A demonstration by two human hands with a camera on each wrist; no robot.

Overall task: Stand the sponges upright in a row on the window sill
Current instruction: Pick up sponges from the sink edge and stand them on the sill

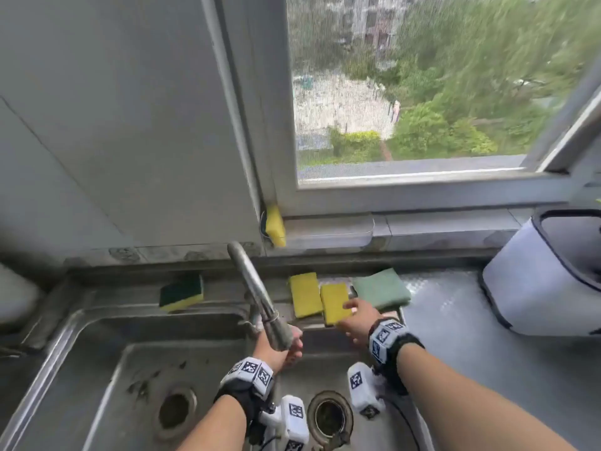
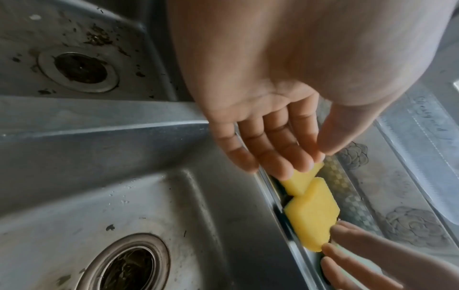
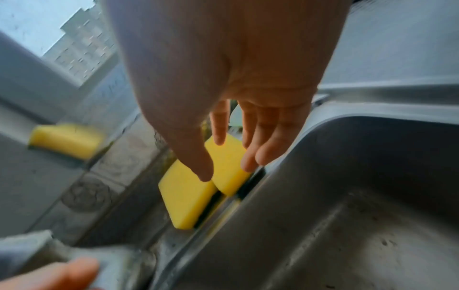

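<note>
My right hand (image 1: pixel 356 320) reaches in, fingers loosely spread, tips on the near sponge (image 1: pixel 335 302) lying flat behind the sink (image 1: pixel 97 336). Left hand (image 1: pixel 279 348) relaxed, holding nothing, under the faucet (image 1: pixel 257 294). One sponge (image 1: pixel 275 225) stands on the sill (image 1: pixel 422 222).

One yellow sponge (image 1: pixel 275 226) upright on my window sill (image 1: pixel 422 222), two yellow sponges (image 1: pixel 305 294) flat behind the sink, a green-topped sponge (image 1: pixel 182 292) lying left.
</note>
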